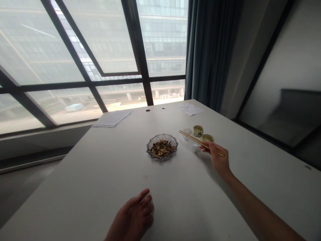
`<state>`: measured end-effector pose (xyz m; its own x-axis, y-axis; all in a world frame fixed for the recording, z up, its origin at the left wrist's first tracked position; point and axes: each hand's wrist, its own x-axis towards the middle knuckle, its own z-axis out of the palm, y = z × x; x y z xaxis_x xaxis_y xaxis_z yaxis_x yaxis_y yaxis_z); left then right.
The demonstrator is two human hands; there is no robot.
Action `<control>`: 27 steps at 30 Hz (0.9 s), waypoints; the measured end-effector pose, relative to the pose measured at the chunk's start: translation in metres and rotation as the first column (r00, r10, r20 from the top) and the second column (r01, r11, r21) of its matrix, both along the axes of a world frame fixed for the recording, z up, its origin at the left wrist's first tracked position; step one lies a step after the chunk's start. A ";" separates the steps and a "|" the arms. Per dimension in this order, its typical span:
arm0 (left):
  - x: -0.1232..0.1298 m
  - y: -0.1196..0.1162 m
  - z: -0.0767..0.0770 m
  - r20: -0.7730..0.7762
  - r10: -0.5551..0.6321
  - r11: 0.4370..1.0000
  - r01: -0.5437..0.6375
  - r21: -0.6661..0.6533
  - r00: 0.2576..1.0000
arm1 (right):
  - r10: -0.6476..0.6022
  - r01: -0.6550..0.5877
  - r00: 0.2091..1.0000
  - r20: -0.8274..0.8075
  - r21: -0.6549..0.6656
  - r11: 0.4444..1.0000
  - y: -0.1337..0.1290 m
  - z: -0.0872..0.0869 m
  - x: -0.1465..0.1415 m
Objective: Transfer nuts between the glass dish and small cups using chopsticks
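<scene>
My right hand (217, 157) holds a pair of wooden chopsticks (193, 138), whose tips point left over the white cups. Two small white cups (187, 134) and two greenish cups (198, 131), one with a dark character on it, stand close together beyond that hand. To their left sits a clear glass bowl (149, 149) with a scalloped rim, holding a pile of brown and tan nuts or seeds (162, 148). My left hand (135, 214) is at the near edge of the view, palm turned sideways, fingers loosely curled and apart, holding nothing.
The white table (120, 174) reaches toward the window. A stack of papers (112, 118) lies at the far left and a crumpled sheet (190, 108) at the far right. Behind the table hangs a dark curtain (210, 53).
</scene>
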<state>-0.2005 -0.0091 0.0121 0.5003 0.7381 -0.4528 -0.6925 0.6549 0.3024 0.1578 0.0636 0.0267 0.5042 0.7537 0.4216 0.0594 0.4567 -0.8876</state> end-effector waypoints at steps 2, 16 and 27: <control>0.001 0.000 0.001 0.001 0.001 1.000 -0.001 0.001 1.000 | 0.067 -0.067 0.997 0.029 -0.009 0.998 -0.004 0.002 -0.011; 0.001 0.001 0.000 -0.003 0.001 1.000 -0.001 0.002 1.000 | 0.386 -0.379 0.908 0.163 -0.075 0.922 -0.006 -0.014 -0.051; 0.001 0.001 -0.001 0.017 -0.009 1.000 0.008 0.012 1.000 | 0.387 -0.375 0.899 0.206 -0.096 0.922 -0.007 -0.013 -0.054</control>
<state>-0.1997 -0.0083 0.0106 0.5142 0.7389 -0.4354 -0.6922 0.6573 0.2981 0.1041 0.0565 0.0134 0.0750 0.8937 0.4422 0.0838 0.4363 -0.8959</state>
